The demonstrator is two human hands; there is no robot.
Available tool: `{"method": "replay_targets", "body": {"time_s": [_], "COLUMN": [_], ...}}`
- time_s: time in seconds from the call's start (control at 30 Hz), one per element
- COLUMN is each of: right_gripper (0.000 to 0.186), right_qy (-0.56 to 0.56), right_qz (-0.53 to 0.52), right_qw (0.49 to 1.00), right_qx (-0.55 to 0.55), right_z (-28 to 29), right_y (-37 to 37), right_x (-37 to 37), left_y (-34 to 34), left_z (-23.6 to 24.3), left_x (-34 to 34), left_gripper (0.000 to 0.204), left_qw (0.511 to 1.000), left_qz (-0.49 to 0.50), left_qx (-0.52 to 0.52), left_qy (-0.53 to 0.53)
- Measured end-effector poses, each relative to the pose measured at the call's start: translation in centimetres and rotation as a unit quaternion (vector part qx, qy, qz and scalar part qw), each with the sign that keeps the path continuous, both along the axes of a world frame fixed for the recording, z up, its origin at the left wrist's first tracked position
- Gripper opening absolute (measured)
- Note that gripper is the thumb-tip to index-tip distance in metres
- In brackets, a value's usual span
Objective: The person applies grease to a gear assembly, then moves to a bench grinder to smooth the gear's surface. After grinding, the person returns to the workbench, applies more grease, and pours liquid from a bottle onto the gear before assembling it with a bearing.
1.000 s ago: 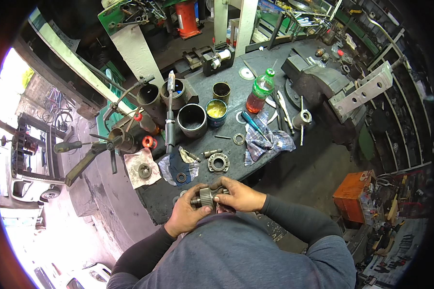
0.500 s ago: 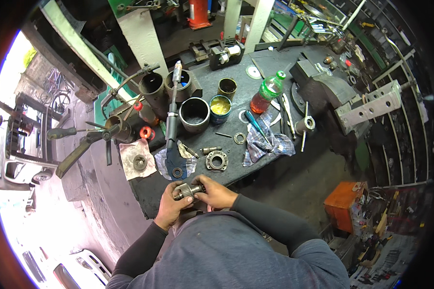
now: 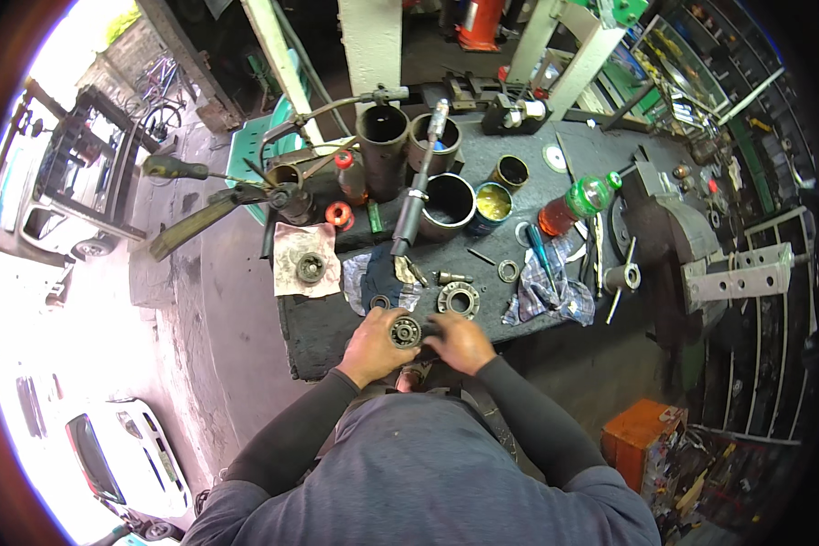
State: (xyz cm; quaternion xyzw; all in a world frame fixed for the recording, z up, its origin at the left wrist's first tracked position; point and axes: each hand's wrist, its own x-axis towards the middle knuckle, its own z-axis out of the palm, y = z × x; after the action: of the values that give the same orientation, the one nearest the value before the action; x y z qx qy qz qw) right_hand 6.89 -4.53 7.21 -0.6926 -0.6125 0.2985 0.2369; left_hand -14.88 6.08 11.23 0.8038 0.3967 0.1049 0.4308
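At the bench's near edge, my left hand [image 3: 377,347] grips a toothed gear part [image 3: 405,333], whose round end with a ring of small holes faces up. My right hand [image 3: 460,342] is just right of it, fingers curled at a dark area; what they hold, if anything, is unclear. Beyond my hands lie a flanged metal ring [image 3: 458,300], a small dark ring [image 3: 379,302] on a blue cloth, and a short shaft [image 3: 452,278]. A round part [image 3: 310,267] rests on a stained pale cloth [image 3: 291,282] to the left.
The dark bench [image 3: 318,350] carries metal cylinders [image 3: 380,150], a can of yellow grease [image 3: 492,203], a bottle of red liquid [image 3: 575,206], a checked rag [image 3: 551,300] and a vise [image 3: 664,237]. An orange cabinet [image 3: 637,432] stands low right; a white car [image 3: 127,455] low left.
The gear part has turned from lying sideways between both hands to end-up in my left hand. My right hand has shifted to its right side. The view has swung, moving the bench rightward.
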Motion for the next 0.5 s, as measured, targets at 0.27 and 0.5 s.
{"method": "replay_targets", "body": {"time_s": [0.27,0.5], "right_gripper": [0.051,0.023], "right_qy": [-0.27,-0.307], "right_qz": [-0.406,-0.293], "right_qw": [0.871,0.899], "right_qx": [0.059,-0.11], "right_z": [-1.1,-4.0], "right_y": [-1.3,-1.0], "right_x": [17.9,23.0], "left_y": [-0.2,0.5], "left_z": [-1.0,-1.6], "left_x": [-0.3,-0.9], "left_gripper": [0.075,0.077], "left_qw": [0.999,0.997], "left_qz": [0.006,-0.01], "left_qx": [-0.018,-0.047], "left_qy": [-0.032,-0.064]}}
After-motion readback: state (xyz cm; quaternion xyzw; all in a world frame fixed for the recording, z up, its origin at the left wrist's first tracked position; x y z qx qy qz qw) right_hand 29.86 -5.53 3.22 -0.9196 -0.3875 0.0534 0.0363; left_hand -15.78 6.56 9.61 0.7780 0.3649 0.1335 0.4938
